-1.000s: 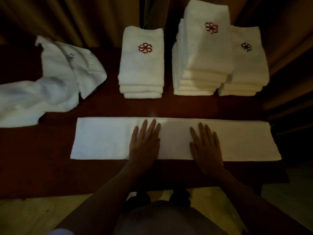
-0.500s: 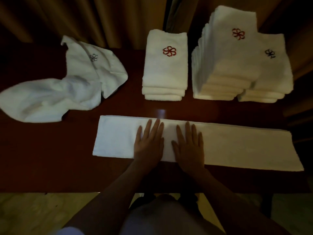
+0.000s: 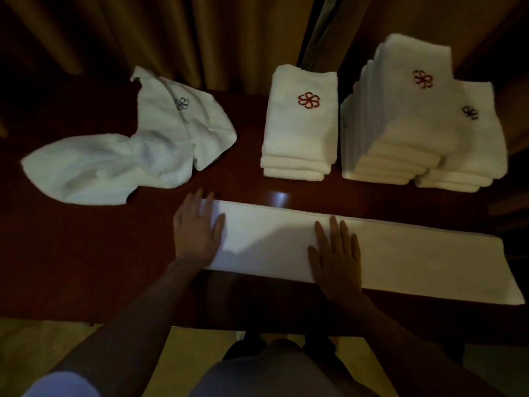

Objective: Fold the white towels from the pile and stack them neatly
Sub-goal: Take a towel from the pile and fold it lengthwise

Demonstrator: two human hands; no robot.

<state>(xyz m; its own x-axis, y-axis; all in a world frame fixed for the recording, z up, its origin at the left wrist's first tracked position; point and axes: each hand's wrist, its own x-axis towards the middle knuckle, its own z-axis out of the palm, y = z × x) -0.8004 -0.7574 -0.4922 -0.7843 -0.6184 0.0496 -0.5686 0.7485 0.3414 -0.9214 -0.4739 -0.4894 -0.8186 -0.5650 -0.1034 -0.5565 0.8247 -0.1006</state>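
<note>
A white towel (image 3: 400,259), folded into a long strip, lies across the near part of the dark wooden table (image 3: 86,253). My left hand (image 3: 197,227) rests flat on the strip's left end with straight fingers. My right hand (image 3: 336,253) lies flat on the strip near its middle, fingers spread. At the back left sits the pile of loose, crumpled towels (image 3: 128,150). Behind the strip stand folded stacks: a low stack (image 3: 300,130) with a red flower mark, a tall stack (image 3: 400,116), and a lower stack (image 3: 472,144) at the far right.
Brown curtains (image 3: 143,38) hang right behind the table. The table's near edge runs just below the strip, with pale floor (image 3: 43,345) beneath. The strip's right end reaches close to the table's right edge.
My left hand has slid left along the strip from its middle to its left end. My right hand stays flat near the middle. The view has swung left.
</note>
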